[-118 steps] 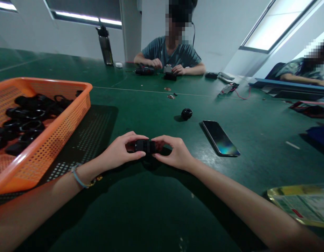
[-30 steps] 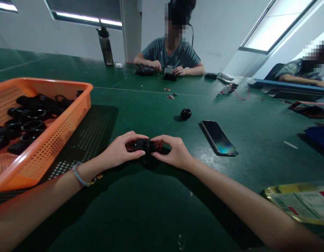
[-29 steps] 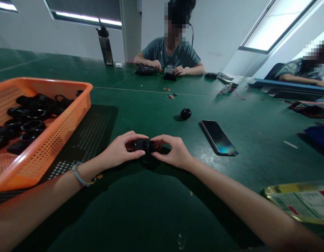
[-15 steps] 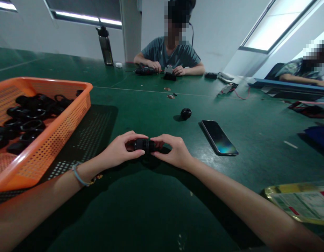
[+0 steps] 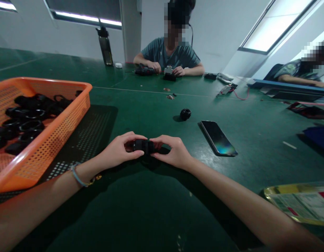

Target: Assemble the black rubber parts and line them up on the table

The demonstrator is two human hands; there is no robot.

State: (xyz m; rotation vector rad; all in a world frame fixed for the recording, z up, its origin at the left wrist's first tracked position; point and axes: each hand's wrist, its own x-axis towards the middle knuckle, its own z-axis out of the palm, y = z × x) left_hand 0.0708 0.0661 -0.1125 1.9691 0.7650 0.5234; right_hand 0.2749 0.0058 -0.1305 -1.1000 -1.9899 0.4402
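A black, roughly cylindrical ribbed part (image 5: pixel 143 146) lies sideways between my two hands, low over the green table. My left hand (image 5: pixel 127 145) grips its left end between thumb and fingers; a light blue band circles that wrist. On the other end, the thumb and fingers of my right hand (image 5: pixel 168 148) are closed. My fingertips cover both ends, so I cannot tell whether it is one piece or two. Beyond my right hand, a small round black piece with a hole (image 5: pixel 185 113) rests on the table (image 5: pixel 141 210).
An orange perforated basket (image 5: pixel 64 127) with several black ring-like parts (image 5: pixel 33 113) stands at left. A phone (image 5: pixel 219 137) lies right of my hands, a yellow-edged labelled package (image 5: pixel 301 203) at lower right. Across the table a person (image 5: pixel 169 52) handles a small device; another person sits far right.
The black part shows a different side between my fingers, as if turned a little. My hands have stayed in nearly the same place.
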